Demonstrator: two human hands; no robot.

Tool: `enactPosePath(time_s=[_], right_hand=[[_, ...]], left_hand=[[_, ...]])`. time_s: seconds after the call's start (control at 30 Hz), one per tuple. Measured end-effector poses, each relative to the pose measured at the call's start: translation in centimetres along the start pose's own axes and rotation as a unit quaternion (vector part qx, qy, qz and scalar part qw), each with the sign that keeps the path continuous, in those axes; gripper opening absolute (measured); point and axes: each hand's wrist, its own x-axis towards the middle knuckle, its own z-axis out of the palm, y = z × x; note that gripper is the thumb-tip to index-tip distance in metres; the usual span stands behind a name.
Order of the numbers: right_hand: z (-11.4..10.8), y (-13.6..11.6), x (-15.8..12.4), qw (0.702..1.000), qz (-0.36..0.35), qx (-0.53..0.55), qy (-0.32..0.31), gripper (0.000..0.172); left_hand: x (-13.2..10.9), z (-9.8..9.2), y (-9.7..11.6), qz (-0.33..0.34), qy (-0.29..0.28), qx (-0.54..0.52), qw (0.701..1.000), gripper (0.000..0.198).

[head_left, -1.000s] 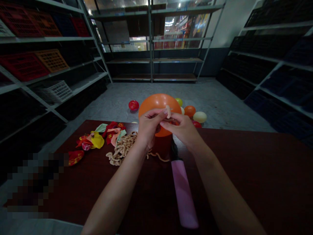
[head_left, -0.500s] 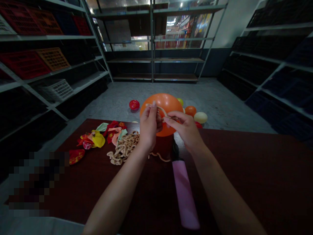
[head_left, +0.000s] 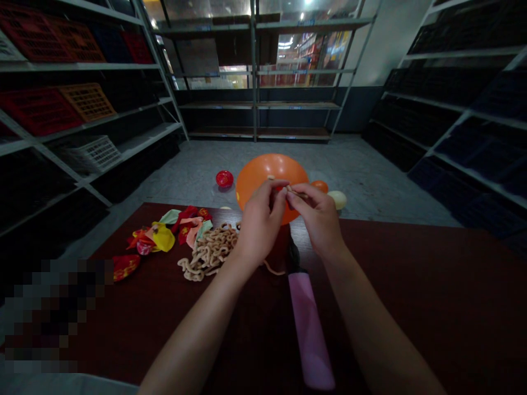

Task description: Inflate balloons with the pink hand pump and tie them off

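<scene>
Pinching a tan cord (head_left: 270, 178) in front of an orange balloon (head_left: 263, 166)

Racks (head_left: 102, 67) with coloured crates (head_left: 41, 109) stand well left of the hands. Nearer, on the dark surface (head_left: 411, 296), lie limp balloons (head_left: 162, 238), then a heap of cord (head_left: 209, 251) just beside the left wrist. Beyond the hands are a red balloon (head_left: 224, 178) on the floor (head_left: 189, 170), a metal rack (head_left: 222, 105), and a pale balloon (head_left: 339, 199) to the right. Dark-laden shelves (head_left: 448, 104) stand farther right.

The left hand (head_left: 261, 216) curls inward, thumb and forefinger drawn together; the right hand (head_left: 320, 216) faces it, fingertips pinched, the two nearly meeting on the cord. Whether either touches the orange balloon, just behind them, cannot be told.

The surface's far edge passes behind the hands. A pink handle (head_left: 312, 332) lies below, between the forearms; bare surface stretches right of the right forearm.
</scene>
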Motion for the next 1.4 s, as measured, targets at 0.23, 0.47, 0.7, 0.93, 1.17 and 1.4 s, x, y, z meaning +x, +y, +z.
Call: enactPosePath(time_s=[0.23,0.47,0.7,0.93,1.17,1.4], right_hand=[[0.4,-0.1,-0.2,0.999,-0.024,-0.039,0.027,0.007],[-0.1,-1.1,-0.1,0.994,-0.05,-0.092,0.016,0.007],[-0.6,-1.1,0.2,0.996,-0.037,-0.086,0.008,0.008],[-0.6,-1.2,0.1,0.995,-0.047,-0.086,0.013,0.009],[-0.4,-1.5,-0.1,0.994,-0.052,-0.094,0.02,0.008],[-0.5,-1.1,0.0,0.99,-0.071,-0.121,0.025,0.008]], left_hand=[[-0.3,0.1,0.6,0.044,0.022,0.089,0.995,0.006],[-0.2,0.1,0.8,0.079,-0.008,0.151,0.985,0.013],[-0.4,0.2,0.6,0.091,-0.028,0.165,0.982,0.024],[-0.6,0.5,0.4,0.093,0.007,0.188,0.978,0.016],[-0.7,0.7,0.5,0.076,0.018,0.177,0.981,0.011],[-0.5,0.2,0.7,0.091,-0.025,0.223,0.97,0.005]])
